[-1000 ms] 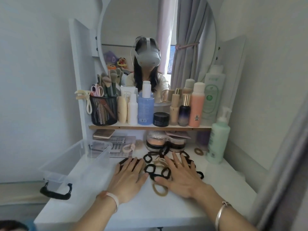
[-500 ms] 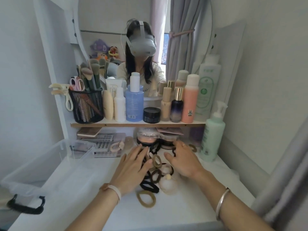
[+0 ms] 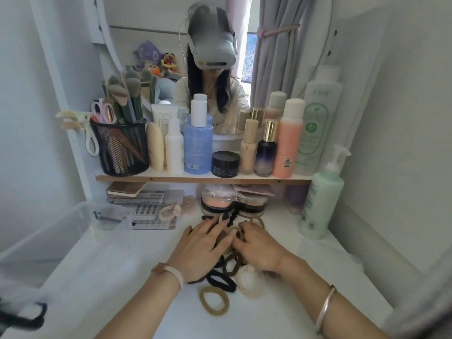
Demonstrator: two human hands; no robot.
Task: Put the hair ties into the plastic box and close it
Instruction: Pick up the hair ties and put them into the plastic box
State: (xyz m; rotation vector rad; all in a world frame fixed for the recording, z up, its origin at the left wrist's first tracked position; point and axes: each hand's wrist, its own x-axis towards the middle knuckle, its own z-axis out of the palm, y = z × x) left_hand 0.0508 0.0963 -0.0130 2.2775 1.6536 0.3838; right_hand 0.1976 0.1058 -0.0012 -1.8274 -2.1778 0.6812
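**Gathering hair ties on the dressing table**

Pressing down side by side, both hands lie on a heap of hair ties [image 3: 230, 263] in the middle of the white table [image 3: 305, 270]. The left hand [image 3: 203, 250] is spread flat, palm down, its fingers [image 3: 221, 222] reaching toward the back of the heap; it covers several ties but has none closed in its grasp. The right hand [image 3: 259, 248] lies just beside it, fingers curled downward into the pile; whether they have closed on a tie cannot be told, since the fingertips are hidden among the loops.

Nearer the person, a few pieces show clear of the hands: a black tie [image 3: 221, 281] touching the heap, a tan tie [image 3: 214, 300] lying alone just in front of it, and a cream pom-pom tie [image 3: 250, 280] under the right wrist. A pink bow tie [image 3: 170, 211] sits well apart, to the left near the back.

The clear plastic box [image 3: 49, 231] stands at the left edge of the table, open on top, with its black latch handle [image 3: 24, 316] at the near corner. No hair tie can be made out inside it. A pale green pump bottle [image 3: 320, 199] stands to the right of the heap, and a shelf [image 3: 203, 178] of bottles runs above.
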